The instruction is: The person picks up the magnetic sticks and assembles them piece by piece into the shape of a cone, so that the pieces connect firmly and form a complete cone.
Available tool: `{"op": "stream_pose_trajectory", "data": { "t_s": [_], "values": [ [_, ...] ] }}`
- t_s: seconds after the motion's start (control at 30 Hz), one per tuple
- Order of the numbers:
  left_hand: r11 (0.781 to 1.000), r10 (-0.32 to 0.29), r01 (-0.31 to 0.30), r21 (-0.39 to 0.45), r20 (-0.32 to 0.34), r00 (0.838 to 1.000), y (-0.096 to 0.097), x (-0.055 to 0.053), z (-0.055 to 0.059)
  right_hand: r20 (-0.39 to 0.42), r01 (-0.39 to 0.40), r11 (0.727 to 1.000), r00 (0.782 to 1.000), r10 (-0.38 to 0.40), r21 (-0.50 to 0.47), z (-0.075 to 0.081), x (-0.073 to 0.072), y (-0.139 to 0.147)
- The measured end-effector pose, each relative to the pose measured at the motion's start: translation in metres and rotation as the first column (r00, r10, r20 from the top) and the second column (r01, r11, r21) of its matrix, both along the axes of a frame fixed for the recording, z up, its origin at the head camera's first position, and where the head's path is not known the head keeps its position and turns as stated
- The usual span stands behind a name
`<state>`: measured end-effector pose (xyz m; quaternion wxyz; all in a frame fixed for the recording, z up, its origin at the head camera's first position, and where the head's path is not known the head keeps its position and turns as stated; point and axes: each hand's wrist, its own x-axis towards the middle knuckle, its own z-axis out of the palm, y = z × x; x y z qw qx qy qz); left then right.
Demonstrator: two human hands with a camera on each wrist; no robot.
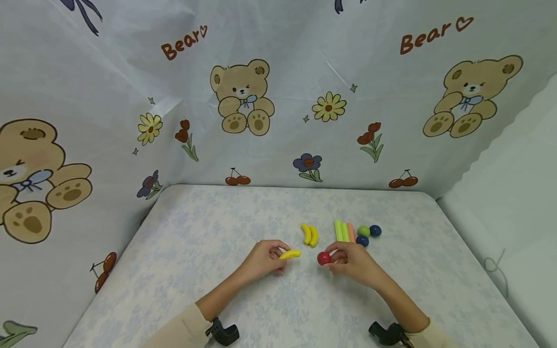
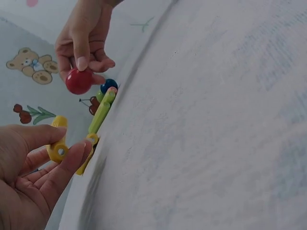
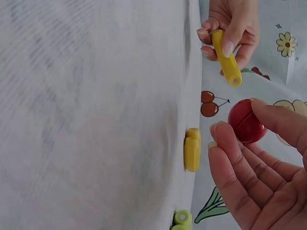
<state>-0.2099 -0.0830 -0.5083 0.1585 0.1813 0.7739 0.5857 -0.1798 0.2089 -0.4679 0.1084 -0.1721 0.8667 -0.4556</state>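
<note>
Between thumb and fingers, my left hand [image 1: 264, 258] pinches a yellow toy banana [image 1: 290, 254], its tip pointing right. A small round silvery spot shows on the end of that banana [image 2: 58, 151] in the left wrist view. My right hand [image 1: 354, 262] holds a glossy red ball [image 1: 324, 258] by the fingertips, a thin seam running across it in the right wrist view. The two hands face each other a short gap apart, above the table. Just beyond them, two more toy bananas [image 1: 310, 235] lie side by side.
Behind my right hand lie light-green sticks [image 1: 341, 231] and a pink stick [image 1: 350, 232] in a row. A green ball [image 1: 364, 231] and two dark-blue balls [image 1: 375, 230] cluster to their right. The pale patterned table [image 1: 209, 217] ends at a bear-print cloth [image 1: 278, 145].
</note>
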Motion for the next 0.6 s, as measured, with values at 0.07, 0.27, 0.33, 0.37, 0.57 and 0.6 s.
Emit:
{"op": "stream_pose_trajectory", "data": {
  "t_s": [0.07,0.27,0.33,0.37,0.57,0.6],
  "values": [
    [1.000,0.000,0.000,0.004,0.006,1.000,0.001,0.000,-0.001,-0.028,0.001,1.000,1.000,-0.001,0.017,0.000,0.001,-0.006],
    [1.000,-0.009,0.008,0.020,0.014,1.000,0.003,0.003,-0.003,-0.111,-0.008,0.998,0.994,0.015,0.063,0.001,-0.001,-0.022],
    [1.000,-0.011,0.010,0.023,0.016,1.000,0.004,0.003,-0.004,-0.113,-0.024,0.998,0.993,0.030,0.060,-0.001,-0.002,-0.026],
    [1.000,-0.011,0.011,0.025,0.017,1.000,0.004,0.004,-0.005,-0.108,-0.031,0.998,0.993,0.036,0.054,-0.002,-0.003,-0.028],
    [0.999,-0.015,0.015,0.032,0.027,1.000,0.005,0.005,-0.008,-0.105,-0.060,0.998,0.992,0.064,0.034,-0.005,-0.005,-0.035],
    [0.999,-0.017,0.016,0.031,0.030,0.999,0.005,0.005,-0.009,-0.107,-0.062,0.997,0.992,0.066,0.035,-0.006,-0.005,-0.036]
  ]
}}
